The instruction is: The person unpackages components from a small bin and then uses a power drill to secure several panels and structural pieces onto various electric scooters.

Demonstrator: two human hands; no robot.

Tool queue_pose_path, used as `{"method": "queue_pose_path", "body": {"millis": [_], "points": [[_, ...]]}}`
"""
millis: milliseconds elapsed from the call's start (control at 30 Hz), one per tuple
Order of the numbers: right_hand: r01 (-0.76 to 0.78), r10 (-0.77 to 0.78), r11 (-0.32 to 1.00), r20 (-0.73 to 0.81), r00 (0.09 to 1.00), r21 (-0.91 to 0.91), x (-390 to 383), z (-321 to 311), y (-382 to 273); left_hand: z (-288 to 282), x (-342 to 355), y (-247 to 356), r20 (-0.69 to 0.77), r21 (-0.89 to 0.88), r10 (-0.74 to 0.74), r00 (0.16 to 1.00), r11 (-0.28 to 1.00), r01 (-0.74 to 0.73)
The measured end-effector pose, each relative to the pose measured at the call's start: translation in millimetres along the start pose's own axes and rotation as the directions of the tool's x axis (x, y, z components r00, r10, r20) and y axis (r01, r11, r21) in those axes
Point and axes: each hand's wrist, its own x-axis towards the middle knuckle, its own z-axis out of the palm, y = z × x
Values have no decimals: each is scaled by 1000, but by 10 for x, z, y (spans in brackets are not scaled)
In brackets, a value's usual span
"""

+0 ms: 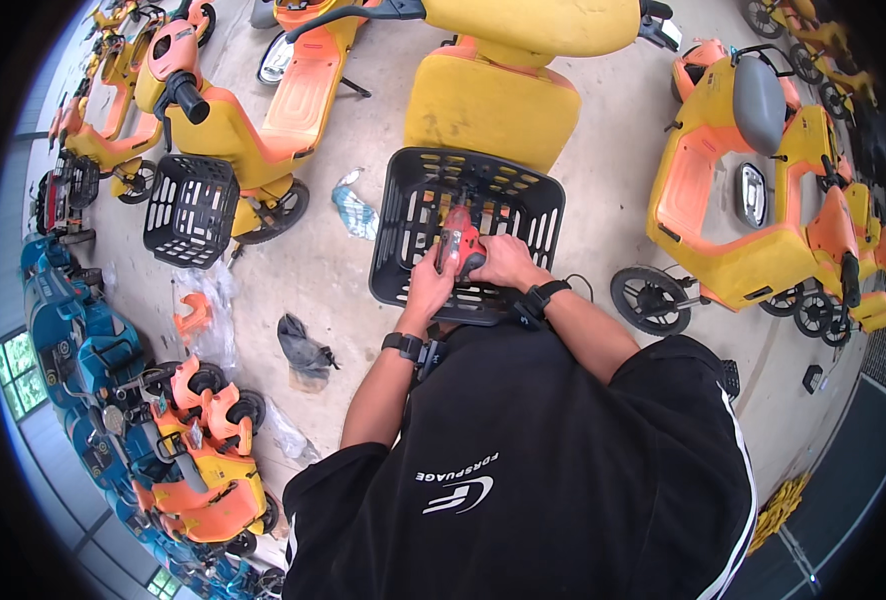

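Observation:
A black plastic basket (395,215) is fixed to a yellow scooter body (488,110) in front of me. Inside it, a red-and-black power drill (459,235) points away from me, toward the basket's far wall and a dark fitting there. My left hand (433,277) is closed round the left side of the drill. My right hand (503,260) grips the drill from the right, around its dark handle. What the drill's tip touches is too small to make out.
Yellow-and-orange scooters stand at left (208,130) and right (718,250). A row of blue scooters (73,330) lines the lower left. Clear plastic wrapping (218,320), an orange part (193,318) and a dark bag (298,340) lie on the concrete floor (353,300).

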Motion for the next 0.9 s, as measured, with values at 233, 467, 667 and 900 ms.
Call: {"method": "queue_pose_path", "body": {"millis": [233,467,667,900], "points": [[11,-11,1000,4,1000,7,-28,-28,36,9,-15,-20,32,47,2,999,999,-3],[22,-23,999,33,999,28,-115,-92,12,15,-13,-21,14,62,-134,991,989,133],[41,-69,990,208,976,133,-69,-352,44,-47,-134,318,-100,68,-88,991,993,95],[144,-147,986,38,988,83,-286,-544,50,21,-228,462,-33,127,7,999,992,-3]]}}
